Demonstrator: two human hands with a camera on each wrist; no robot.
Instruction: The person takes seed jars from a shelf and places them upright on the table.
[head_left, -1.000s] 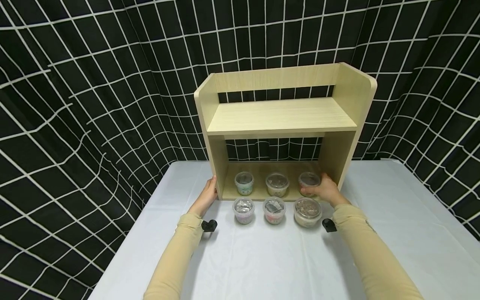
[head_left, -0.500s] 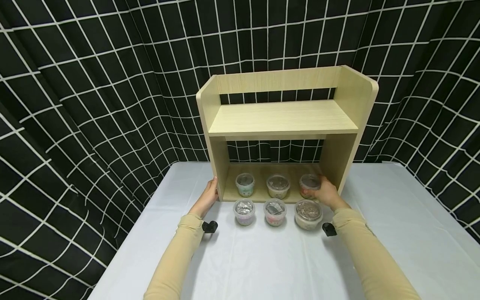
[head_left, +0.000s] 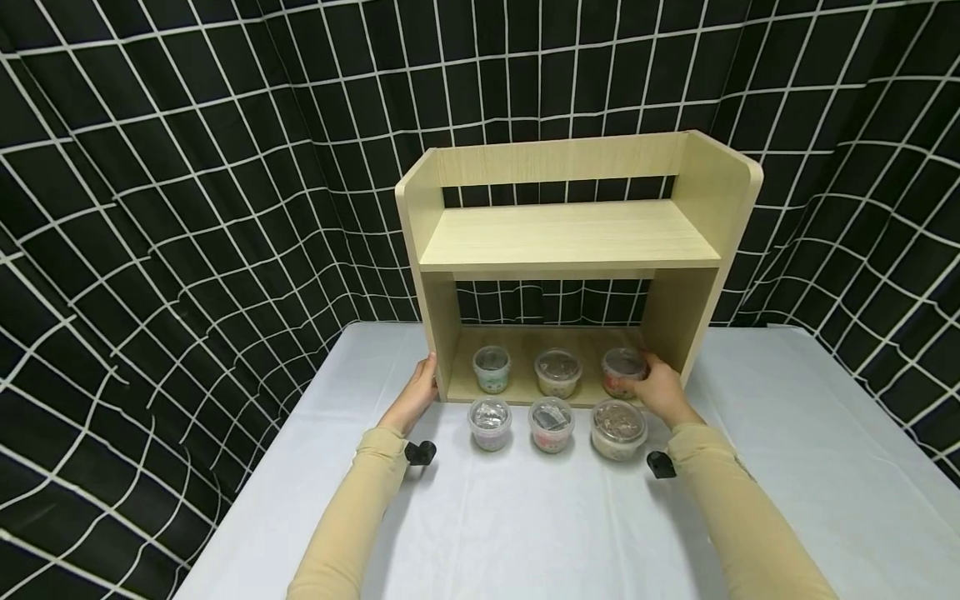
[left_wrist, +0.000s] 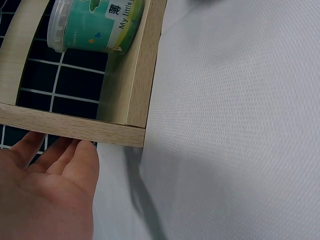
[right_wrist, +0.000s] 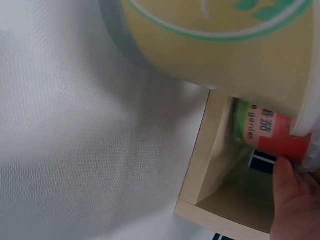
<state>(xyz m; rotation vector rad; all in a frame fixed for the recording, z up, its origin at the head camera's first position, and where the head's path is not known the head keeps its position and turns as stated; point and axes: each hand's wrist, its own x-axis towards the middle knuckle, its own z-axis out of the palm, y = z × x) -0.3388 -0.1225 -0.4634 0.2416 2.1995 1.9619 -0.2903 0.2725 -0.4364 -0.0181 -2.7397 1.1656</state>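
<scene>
My right hand [head_left: 662,392] is inside the lower shelf on the right. Its fingers lie against the side of a small lidded tub with a red label [right_wrist: 275,132], which stands upright on the bottom board. In the right wrist view, the straight digits meet the tub near its lid, and part of the hand is out of frame. My left hand [head_left: 414,396] rests its extended fingers on the outer face of the left side panel of the wooden shelf [head_left: 566,237]. A green-labelled tub [left_wrist: 95,25] and a yellowish tub [head_left: 557,373] share the bottom board.
On the white tablecloth [head_left: 525,525] before the shelf stand a purple-tinted tub [head_left: 490,425], a pink-tinted tub [head_left: 551,427] and a larger cream tub [head_left: 618,431] close to my right wrist. A black curtain with white grid lines [head_left: 187,208] hangs behind and at the sides.
My right thumb has drawn back from the front of the red-labelled tub to its right side. The left hand stays on the panel; the head view shifts slightly.
</scene>
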